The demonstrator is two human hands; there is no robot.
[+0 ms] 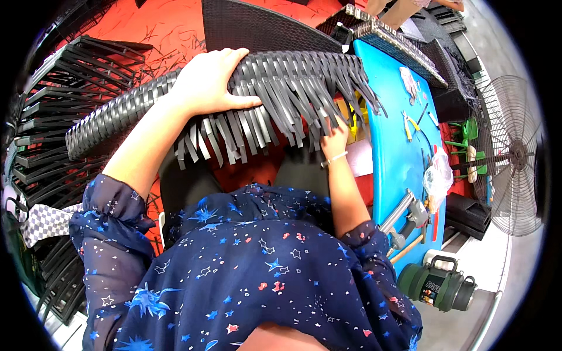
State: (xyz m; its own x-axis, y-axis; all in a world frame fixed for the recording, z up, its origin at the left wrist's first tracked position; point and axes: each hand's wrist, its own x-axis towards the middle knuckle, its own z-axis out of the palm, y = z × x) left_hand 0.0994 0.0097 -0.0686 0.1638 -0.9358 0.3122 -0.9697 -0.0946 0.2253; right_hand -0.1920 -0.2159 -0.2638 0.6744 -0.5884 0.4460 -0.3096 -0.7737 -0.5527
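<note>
A long, curved black woven strip piece (146,93) lies across my front, with many loose flat strip ends (257,123) hanging toward me like a fringe. My left hand (212,81) grips it from above near its middle, fingers over the far edge and thumb stretched along the near side. My right hand (335,139) is low under the fringe's right end, near the blue table. Its fingers are bent among the strip ends and partly hidden, so what they hold cannot be made out. A yellow object (356,126) shows just beyond that hand.
The blue table (386,140) on my right carries pliers (409,126), a clear plastic bag (438,175) and a metal tool (410,215). Stacked black frames (52,105) stand left. A green jug (436,286) and a fan (518,153) are at right. Black scraps litter the red floor (158,23).
</note>
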